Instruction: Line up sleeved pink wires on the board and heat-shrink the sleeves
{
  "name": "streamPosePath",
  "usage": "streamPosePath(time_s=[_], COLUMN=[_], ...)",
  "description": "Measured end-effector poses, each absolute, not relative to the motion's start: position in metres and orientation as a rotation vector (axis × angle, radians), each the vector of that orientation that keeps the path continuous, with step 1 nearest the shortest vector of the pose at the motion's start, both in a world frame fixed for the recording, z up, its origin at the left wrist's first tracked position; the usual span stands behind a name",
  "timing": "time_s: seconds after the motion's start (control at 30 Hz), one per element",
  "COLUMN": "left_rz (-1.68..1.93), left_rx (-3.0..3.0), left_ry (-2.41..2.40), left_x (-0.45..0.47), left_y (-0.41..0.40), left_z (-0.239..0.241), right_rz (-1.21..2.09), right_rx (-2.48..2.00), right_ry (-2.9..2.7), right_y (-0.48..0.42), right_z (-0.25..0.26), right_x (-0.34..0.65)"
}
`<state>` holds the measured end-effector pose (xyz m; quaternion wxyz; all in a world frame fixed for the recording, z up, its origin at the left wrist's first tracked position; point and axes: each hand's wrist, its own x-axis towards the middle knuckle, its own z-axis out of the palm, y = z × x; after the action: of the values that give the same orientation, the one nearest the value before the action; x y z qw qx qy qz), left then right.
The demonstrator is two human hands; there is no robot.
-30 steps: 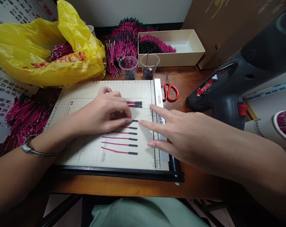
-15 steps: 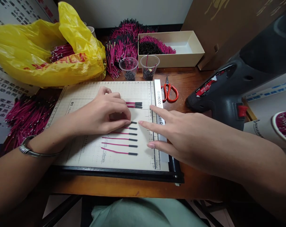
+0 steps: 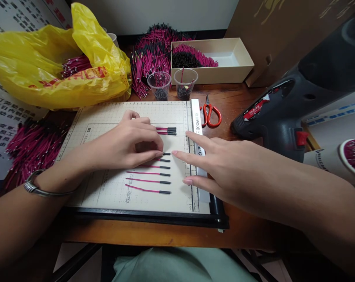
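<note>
My left hand [image 3: 133, 139] is pinched at the fingertips on a pink wire whose black sleeve [image 3: 166, 154] pokes out to the right; the rest of that wire is hidden under the hand. Below it, several pink wires with black ends [image 3: 149, 181] lie in a spaced column on the gridded paper-cutter board [image 3: 107, 196]. A small bunch of similar wires [image 3: 167, 131] shows beyond my fingers. My right hand [image 3: 224, 160] is open, fingers spread over the board's right side and the ruler strip [image 3: 195, 117], the forefinger tips close to the sleeve ends.
Red-handled scissors [image 3: 214, 116] lie right of the board, near a dark heat gun [image 3: 271, 105]. Behind stand two clear cups [image 3: 159, 82], a cream box [image 3: 224, 74] and a wire heap [image 3: 154, 51]. A yellow bag [image 3: 107, 90] is at left, a white cup [image 3: 327, 162] at right.
</note>
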<state>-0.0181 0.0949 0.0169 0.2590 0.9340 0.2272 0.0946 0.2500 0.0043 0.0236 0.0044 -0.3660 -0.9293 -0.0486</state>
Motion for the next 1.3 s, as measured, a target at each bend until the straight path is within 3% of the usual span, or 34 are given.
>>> streamPosePath(time_s=[0.43,0.77,1.3], left_rz=[0.518,0.486,0.298], left_rx=[2.729,2.801,2.689], left_ry=[0.862,0.841,0.872], left_x=[-0.012,-0.013,-0.017], left_y=[0.095,0.103,0.100], left_z=[0.009,0.003,0.017], right_rz=[-0.169,0.044,-0.100], right_rx=[-1.283,-1.552,-1.268], right_ry=[-2.853,-2.918,-2.851], right_y=[0.010,0.016,0.010], right_z=[0.023,0.031,0.023], right_x=[0.248,0.237,0.247])
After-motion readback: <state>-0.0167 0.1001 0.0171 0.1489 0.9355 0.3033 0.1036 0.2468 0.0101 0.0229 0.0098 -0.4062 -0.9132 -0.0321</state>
